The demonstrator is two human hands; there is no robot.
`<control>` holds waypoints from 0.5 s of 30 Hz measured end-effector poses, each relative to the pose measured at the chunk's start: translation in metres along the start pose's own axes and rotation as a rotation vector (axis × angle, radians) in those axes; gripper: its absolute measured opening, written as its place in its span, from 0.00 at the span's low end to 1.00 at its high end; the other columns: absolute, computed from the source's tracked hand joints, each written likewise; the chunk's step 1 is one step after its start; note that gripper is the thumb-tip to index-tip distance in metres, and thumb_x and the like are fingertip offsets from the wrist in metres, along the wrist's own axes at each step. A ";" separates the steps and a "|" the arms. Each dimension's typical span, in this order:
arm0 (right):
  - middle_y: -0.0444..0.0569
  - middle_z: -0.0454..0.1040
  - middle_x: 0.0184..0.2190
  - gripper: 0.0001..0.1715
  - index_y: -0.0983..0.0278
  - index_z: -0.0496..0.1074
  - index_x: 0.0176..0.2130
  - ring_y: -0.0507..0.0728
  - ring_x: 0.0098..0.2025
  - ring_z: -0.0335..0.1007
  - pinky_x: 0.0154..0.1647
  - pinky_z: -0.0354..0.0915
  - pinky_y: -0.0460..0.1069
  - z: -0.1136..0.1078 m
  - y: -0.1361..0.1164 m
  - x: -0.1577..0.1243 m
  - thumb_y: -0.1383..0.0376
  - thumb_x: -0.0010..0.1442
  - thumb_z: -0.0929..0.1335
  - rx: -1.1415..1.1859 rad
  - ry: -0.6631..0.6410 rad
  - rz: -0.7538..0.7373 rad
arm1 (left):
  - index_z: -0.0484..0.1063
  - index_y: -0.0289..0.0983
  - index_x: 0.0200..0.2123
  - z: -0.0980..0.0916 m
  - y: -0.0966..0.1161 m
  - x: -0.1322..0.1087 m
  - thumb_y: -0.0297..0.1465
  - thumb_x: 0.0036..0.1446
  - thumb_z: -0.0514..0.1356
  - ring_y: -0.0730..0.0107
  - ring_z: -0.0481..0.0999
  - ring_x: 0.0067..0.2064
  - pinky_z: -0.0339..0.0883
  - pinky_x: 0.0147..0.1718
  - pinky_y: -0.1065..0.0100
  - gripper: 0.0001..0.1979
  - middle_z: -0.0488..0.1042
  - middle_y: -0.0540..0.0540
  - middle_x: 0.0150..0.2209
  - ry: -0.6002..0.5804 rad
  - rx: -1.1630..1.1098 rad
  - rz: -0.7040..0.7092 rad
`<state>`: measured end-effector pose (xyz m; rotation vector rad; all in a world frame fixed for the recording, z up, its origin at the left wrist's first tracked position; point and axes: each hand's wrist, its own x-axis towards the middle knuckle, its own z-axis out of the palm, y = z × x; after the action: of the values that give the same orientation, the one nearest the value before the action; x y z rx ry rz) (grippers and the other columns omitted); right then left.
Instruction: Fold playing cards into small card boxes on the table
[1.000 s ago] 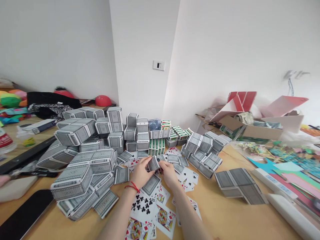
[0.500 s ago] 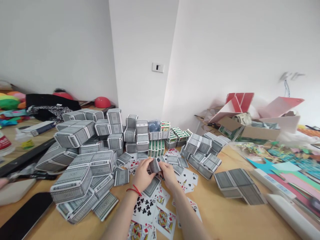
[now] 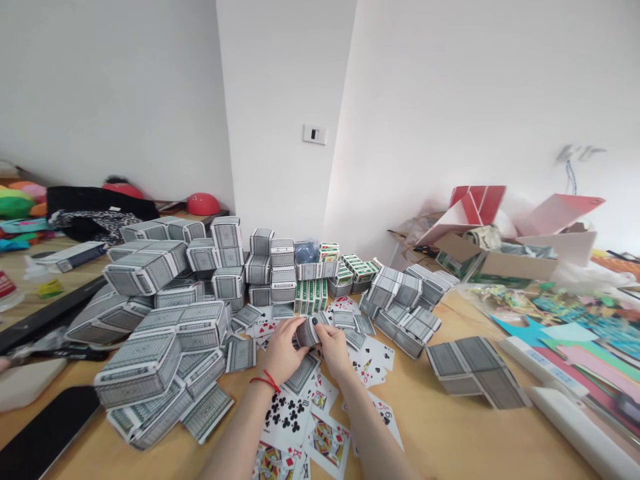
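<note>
Between both hands, at the middle of the table, is a playing card [image 3: 307, 333] with its grey patterned back showing. My left hand [image 3: 284, 350], with a red string at the wrist, is closed on the card's left side. My right hand [image 3: 331, 343], its nails dark, pinches the right side. Whether it is one card or several folded together I cannot tell. Below the hands lie loose face-up cards, among them a ten of clubs [image 3: 287, 417] and a king of diamonds [image 3: 326, 439]. A face-down card [image 3: 301, 377] lies just under my hands.
Blocks built of folded cards [image 3: 145, 363] are piled on the left, with more blocks [image 3: 400, 307] to the right. Green-and-white card boxes [image 3: 311, 297] stand behind. Farther right are a card piece [image 3: 475, 367], a white power strip [image 3: 545, 367] and an open carton [image 3: 515, 263]. A black phone-like slab [image 3: 50, 433] lies front left.
My right thumb and fingers have shifted slightly on the card, which is tilted a little differently. The whole view has moved very slightly; the surrounding blocks stay put.
</note>
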<state>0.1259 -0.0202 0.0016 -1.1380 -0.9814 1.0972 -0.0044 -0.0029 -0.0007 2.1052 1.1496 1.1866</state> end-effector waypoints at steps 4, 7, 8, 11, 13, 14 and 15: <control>0.36 0.46 0.11 0.25 0.63 0.59 0.17 0.46 0.15 0.38 0.15 0.38 0.45 0.001 -0.002 -0.001 0.46 0.45 0.66 0.012 0.005 -0.011 | 0.65 0.41 0.46 0.001 -0.001 0.000 0.21 0.39 0.60 0.57 0.66 0.51 0.62 0.49 0.54 0.27 0.68 0.44 0.47 0.007 0.009 0.002; 0.36 0.45 0.12 0.26 0.63 0.59 0.16 0.46 0.15 0.37 0.16 0.37 0.45 0.001 -0.003 -0.001 0.45 0.44 0.66 0.017 0.010 -0.009 | 0.65 0.41 0.46 0.002 -0.001 -0.001 0.22 0.40 0.60 0.57 0.66 0.50 0.63 0.49 0.54 0.26 0.68 0.44 0.47 0.010 0.016 -0.002; 0.36 0.45 0.12 0.26 0.63 0.59 0.16 0.46 0.15 0.37 0.16 0.37 0.45 0.001 -0.003 -0.001 0.45 0.44 0.66 0.017 0.014 -0.005 | 0.65 0.41 0.46 0.002 -0.001 -0.001 0.22 0.40 0.60 0.57 0.66 0.50 0.63 0.49 0.54 0.26 0.68 0.44 0.47 0.009 0.019 0.001; 0.37 0.47 0.12 0.25 0.63 0.59 0.16 0.46 0.16 0.38 0.16 0.38 0.45 0.002 -0.003 -0.001 0.46 0.44 0.66 0.015 0.033 -0.010 | 0.65 0.41 0.46 0.003 -0.001 -0.001 0.23 0.40 0.60 0.57 0.66 0.50 0.63 0.49 0.54 0.25 0.68 0.44 0.46 0.020 0.035 0.009; 0.38 0.49 0.12 0.25 0.64 0.60 0.15 0.47 0.16 0.40 0.16 0.39 0.45 0.002 -0.002 -0.001 0.47 0.45 0.66 -0.004 0.044 -0.030 | 0.65 0.41 0.45 0.003 -0.001 -0.001 0.22 0.40 0.60 0.57 0.67 0.50 0.63 0.48 0.54 0.25 0.68 0.44 0.46 0.036 0.045 0.012; 0.38 0.50 0.12 0.24 0.64 0.61 0.15 0.47 0.17 0.41 0.16 0.40 0.45 0.002 -0.001 -0.001 0.48 0.45 0.66 -0.019 0.051 -0.047 | 0.65 0.41 0.45 0.003 0.000 -0.001 0.22 0.39 0.60 0.56 0.67 0.50 0.62 0.48 0.54 0.26 0.69 0.44 0.46 0.039 0.049 0.016; 0.38 0.51 0.12 0.24 0.64 0.61 0.15 0.47 0.17 0.42 0.16 0.41 0.45 0.002 0.000 -0.001 0.49 0.46 0.66 -0.035 0.060 -0.064 | 0.65 0.41 0.45 0.003 0.000 -0.001 0.22 0.39 0.60 0.56 0.67 0.49 0.62 0.49 0.54 0.26 0.69 0.44 0.45 0.039 0.052 0.022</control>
<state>0.1234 -0.0208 0.0023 -1.1533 -0.9868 0.9925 -0.0022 -0.0041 -0.0027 2.1475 1.1899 1.2252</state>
